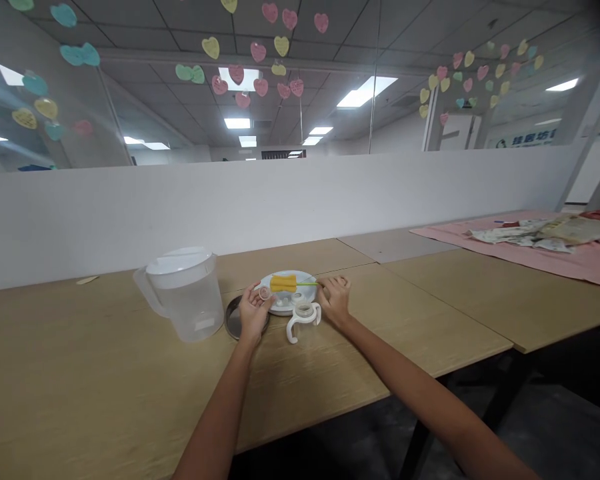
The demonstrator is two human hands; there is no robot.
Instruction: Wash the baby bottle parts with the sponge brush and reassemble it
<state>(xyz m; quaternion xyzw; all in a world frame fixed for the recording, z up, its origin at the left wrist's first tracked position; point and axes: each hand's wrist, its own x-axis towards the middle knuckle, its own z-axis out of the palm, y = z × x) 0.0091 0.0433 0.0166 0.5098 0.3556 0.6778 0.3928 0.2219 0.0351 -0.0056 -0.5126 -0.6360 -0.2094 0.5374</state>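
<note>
My left hand holds a small round clear piece between its fingers, over the left rim of a white plate. My right hand is closed on the thin green handle of a yellow sponge brush. The brush lies level above the white plate, its yellow head pointing left, near the clear piece. Small clear parts rest in the plate. In front of it stands a clear bottle with a white two-handled ring. A dark round metal dish is partly hidden behind my left hand.
A large clear pitcher with a white lid stands left of the dish, its handle to the left. A flat tan piece lies at the back left. Cloths lie on a pink sheet at the far right. A white partition runs behind the table.
</note>
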